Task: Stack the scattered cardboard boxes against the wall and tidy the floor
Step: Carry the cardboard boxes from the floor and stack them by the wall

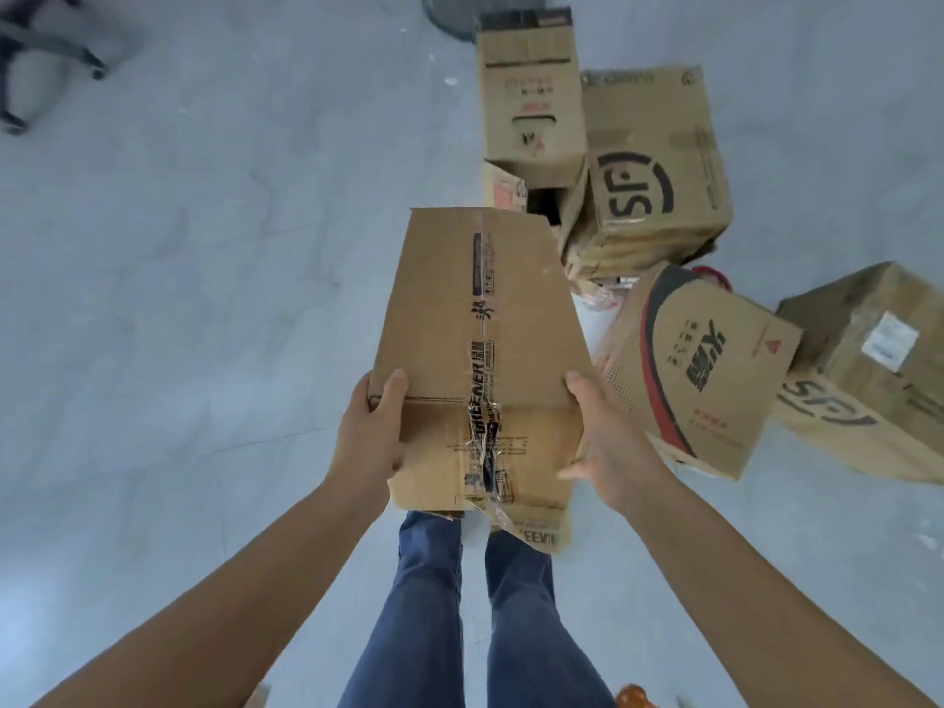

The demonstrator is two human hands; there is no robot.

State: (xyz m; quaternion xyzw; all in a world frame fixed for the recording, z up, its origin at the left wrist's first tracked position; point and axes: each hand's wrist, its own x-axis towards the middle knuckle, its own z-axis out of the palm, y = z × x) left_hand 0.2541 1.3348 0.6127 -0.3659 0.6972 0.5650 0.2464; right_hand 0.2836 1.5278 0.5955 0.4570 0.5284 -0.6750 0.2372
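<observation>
While you hold one box up, most of the job looks undone; notes follow.

Carried box: you hold a long taped carton (475, 350) off the floor, above your legs and just left of the pile.

Left hand: your left hand (375, 426) grips the carton's near left edge, thumb laid on the top face, fingers out of sight beneath.

Right hand: your right hand (608, 442) clasps the near right edge, thumb on top, fingers wrapped round the side; the grip is closed on cardboard, not slack.

Long axis: the carton runs lengthwise away from you, near end at your hands, far end pointing up-frame toward the heap. A tape seam follows that axis down the middle of the top face. A loose flap hangs off the near end.

Scattered boxes: a tall carton (531, 99) lies at the top; a box with a round logo (654, 176) leans against it; a red-and-black printed box (700, 370) sits tilted lower right; a box with a white label (878, 344) rests on or against another at the far right. All sit askew and touching, none squared up.

Progress: early, by my judgement. No neat stack shows and no wall is in view, so you cannot tell how much is already placed.

Left to do: carry this carton over, then the rest.

Floor: red scrap (712, 275) and pale paper near the pile; an orange object (633, 697) by your feet.

Other: chair base (46, 58) upper left, well apart.
</observation>
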